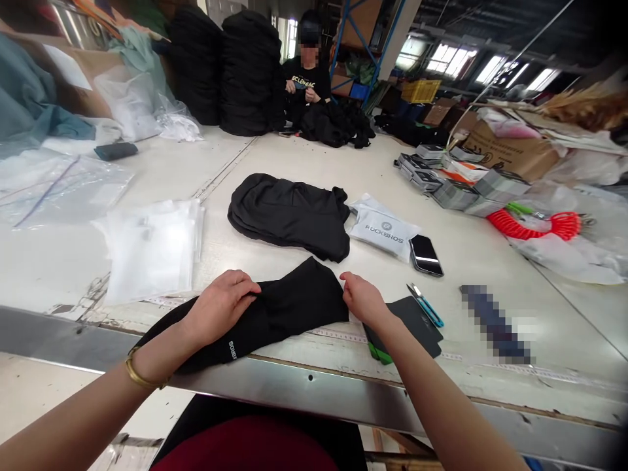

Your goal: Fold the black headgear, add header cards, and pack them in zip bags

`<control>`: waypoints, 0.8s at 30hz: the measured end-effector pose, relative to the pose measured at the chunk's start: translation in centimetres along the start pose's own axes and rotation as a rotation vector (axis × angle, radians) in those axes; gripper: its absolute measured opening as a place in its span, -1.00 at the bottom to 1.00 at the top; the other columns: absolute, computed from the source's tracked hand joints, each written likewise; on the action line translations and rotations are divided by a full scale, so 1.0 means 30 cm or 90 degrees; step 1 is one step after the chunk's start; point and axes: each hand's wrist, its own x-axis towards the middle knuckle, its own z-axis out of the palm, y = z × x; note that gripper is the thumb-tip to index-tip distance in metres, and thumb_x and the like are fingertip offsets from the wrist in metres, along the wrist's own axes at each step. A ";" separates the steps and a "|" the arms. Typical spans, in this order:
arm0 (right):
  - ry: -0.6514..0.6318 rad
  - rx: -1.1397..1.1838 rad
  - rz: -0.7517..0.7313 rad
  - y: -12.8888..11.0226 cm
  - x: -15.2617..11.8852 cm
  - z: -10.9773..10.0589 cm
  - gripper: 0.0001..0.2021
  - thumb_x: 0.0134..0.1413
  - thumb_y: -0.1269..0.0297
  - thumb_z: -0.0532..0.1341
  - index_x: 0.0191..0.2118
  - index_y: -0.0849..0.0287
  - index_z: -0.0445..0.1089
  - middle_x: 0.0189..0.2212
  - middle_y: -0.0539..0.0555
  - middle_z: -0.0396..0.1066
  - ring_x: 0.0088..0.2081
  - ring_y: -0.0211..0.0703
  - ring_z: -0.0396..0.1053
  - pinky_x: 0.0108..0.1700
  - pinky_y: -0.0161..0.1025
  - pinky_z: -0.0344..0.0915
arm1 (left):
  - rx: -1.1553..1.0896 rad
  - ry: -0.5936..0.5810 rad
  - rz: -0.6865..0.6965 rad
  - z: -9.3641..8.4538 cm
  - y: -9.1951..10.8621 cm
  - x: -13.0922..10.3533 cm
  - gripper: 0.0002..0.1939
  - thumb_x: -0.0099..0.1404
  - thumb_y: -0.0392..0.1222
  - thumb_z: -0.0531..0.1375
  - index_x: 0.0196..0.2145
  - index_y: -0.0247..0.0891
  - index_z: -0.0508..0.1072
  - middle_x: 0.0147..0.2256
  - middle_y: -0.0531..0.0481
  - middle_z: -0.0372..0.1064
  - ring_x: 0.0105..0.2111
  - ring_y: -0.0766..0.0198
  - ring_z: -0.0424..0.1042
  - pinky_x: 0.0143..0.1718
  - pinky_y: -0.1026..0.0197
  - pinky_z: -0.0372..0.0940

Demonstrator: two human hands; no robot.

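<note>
A black cloth garment point(299, 297) with white lettering near its lower edge lies lengthwise along the table's front edge. My left hand point(223, 304) lies over its left half, thumb and fingers pinched on the upper edge of the fabric. At the garment's right end is my right hand point(362, 296), its fingers curled in at the cloth's edge; the thumb side is partly hidden. Just beyond lies a stack of similar black garments point(289, 212). To its right is a white packed pouch point(383, 229) printed ROCKBROS.
Clear plastic bags point(152, 248) are piled on the left. Right of my right hand lie dark cards point(409, 324), blue-handled thread snips point(428, 307) and a phone point(426, 255). Boxed stacks point(456, 193) and a red coiled hose point(540, 224) stand farther right. A person point(307, 78) handles black cloth across the table.
</note>
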 end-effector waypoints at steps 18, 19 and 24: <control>-0.032 0.008 -0.001 0.004 0.054 -0.025 -0.75 -0.23 0.56 0.12 -0.33 0.19 0.35 -0.45 0.11 0.44 -0.37 -0.09 0.38 -0.35 -0.27 0.17 | 0.049 -0.066 -0.213 0.042 0.004 0.071 -0.70 0.30 -0.04 -0.06 -0.19 -0.18 0.39 -0.24 -0.09 0.39 -0.23 0.07 0.38 -0.20 0.10 0.25; -0.025 0.011 0.007 0.008 0.065 -0.024 -0.78 -0.25 0.57 0.13 -0.38 0.19 0.35 -0.50 0.09 0.43 -0.40 -0.09 0.37 -0.37 -0.27 0.17 | 0.058 -0.062 -0.201 0.048 0.003 0.075 -0.70 0.29 -0.07 -0.04 -0.18 -0.19 0.40 -0.20 -0.12 0.37 -0.19 0.05 0.36 -0.15 0.08 0.23; 0.114 0.088 0.085 0.126 0.074 -0.072 -0.83 -0.14 0.44 0.09 -0.34 0.17 0.33 -0.53 0.04 0.39 -0.43 -0.12 0.38 -0.35 -0.23 0.25 | 0.062 -0.068 -0.181 0.060 -0.020 0.074 -0.68 0.27 -0.10 -0.04 -0.16 -0.22 0.42 -0.23 -0.16 0.36 -0.20 0.03 0.35 -0.12 0.04 0.20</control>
